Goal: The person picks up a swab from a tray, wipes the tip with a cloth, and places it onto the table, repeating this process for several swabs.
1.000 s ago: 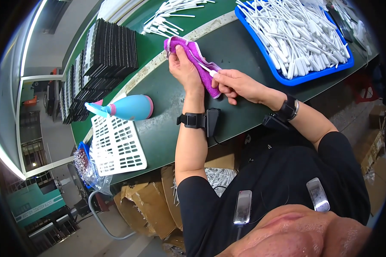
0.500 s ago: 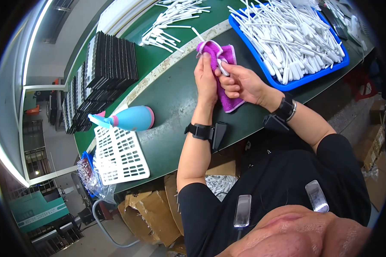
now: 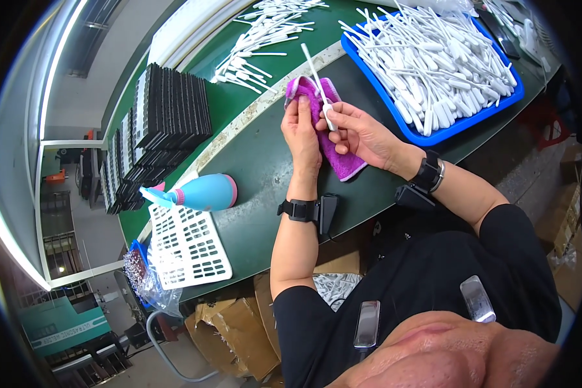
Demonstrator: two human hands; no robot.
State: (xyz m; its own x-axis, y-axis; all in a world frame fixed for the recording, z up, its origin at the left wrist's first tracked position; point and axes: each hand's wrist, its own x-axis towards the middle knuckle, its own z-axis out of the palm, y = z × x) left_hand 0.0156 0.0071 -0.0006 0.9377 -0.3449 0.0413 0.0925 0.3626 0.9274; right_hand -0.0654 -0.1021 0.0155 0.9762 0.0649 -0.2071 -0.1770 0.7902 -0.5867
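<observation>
My left hand (image 3: 302, 137) is closed on a purple cloth (image 3: 340, 163), which hangs down between my two hands. Between the thumb and fingers of my right hand (image 3: 363, 132) is the thick end of a slim white plastic stick (image 3: 312, 66). Its thin shaft points up and away, past the cloth's upper edge. The fingers of both hands are close together over the dark green table.
A blue tray (image 3: 427, 138) heaped with similar white sticks stands at the right. More loose sticks (image 3: 255, 48) lie on the far green surface. To the left are stacked black panels (image 3: 171, 103), a blue spray bottle (image 3: 207, 192) and a white slotted basket (image 3: 193, 249).
The stick's long shaft, mostly wrapped in the cloth before, now shows free above it. My left hand and the cloth have shifted slightly left and nearer.
</observation>
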